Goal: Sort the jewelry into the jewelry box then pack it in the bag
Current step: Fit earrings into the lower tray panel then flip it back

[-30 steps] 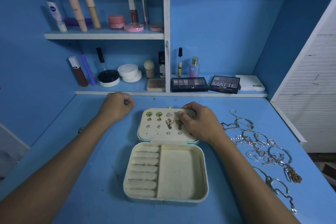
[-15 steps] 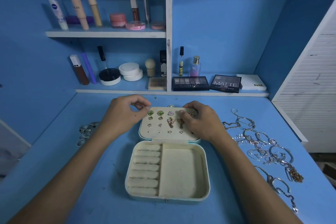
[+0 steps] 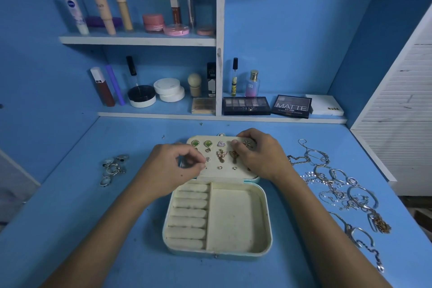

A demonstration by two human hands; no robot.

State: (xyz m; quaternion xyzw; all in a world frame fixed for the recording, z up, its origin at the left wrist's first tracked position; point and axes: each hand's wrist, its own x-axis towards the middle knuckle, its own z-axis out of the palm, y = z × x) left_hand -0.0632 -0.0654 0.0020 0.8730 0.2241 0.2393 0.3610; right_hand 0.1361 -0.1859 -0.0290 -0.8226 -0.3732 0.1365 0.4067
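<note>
earring-sorting step, I'd guess. left hand (image 3: 174, 166) pinching tiny stud at lid panel (image 3: 224, 172), 9 o'clock edge. right hand (image 3: 257, 156) fingers curled, gripping lid at 3 o'clock. next probly: seat stud, then rings (image 3: 113, 167).

Blue table (image 3: 70, 229), open jewelry box (image 3: 264, 217) at centre, rings (image 3: 113, 168) left, chains and bracelets (image 3: 339, 189) right

left hand (image 3: 174, 166): fingers curled, thumb and fingertips pinched together
right hand (image 3: 258, 155): palm down, fingers bent
both forearms: reaching forward
</note>
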